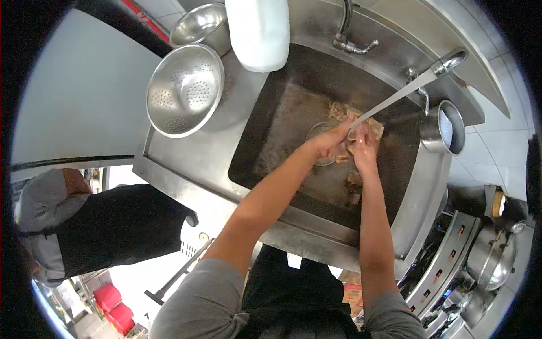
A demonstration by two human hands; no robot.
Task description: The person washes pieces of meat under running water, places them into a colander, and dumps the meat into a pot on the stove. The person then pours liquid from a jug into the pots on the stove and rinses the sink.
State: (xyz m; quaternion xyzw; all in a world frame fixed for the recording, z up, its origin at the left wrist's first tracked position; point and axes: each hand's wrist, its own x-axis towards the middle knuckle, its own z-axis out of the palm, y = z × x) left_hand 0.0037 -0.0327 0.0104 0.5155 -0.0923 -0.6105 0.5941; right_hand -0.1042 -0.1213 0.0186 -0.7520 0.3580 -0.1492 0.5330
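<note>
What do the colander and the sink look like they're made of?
Colander: probably stainless steel, polished; its inside throws bright reflections.
Sink: likely steel too, given its grey metallic surround, though the dull, brownish inside leaves the finish unclear.

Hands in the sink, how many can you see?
2: the left hand and the right hand, close together in the sink where the stream of water comes down. Some fingers are hard to make out, but no other hand shows there.
</note>
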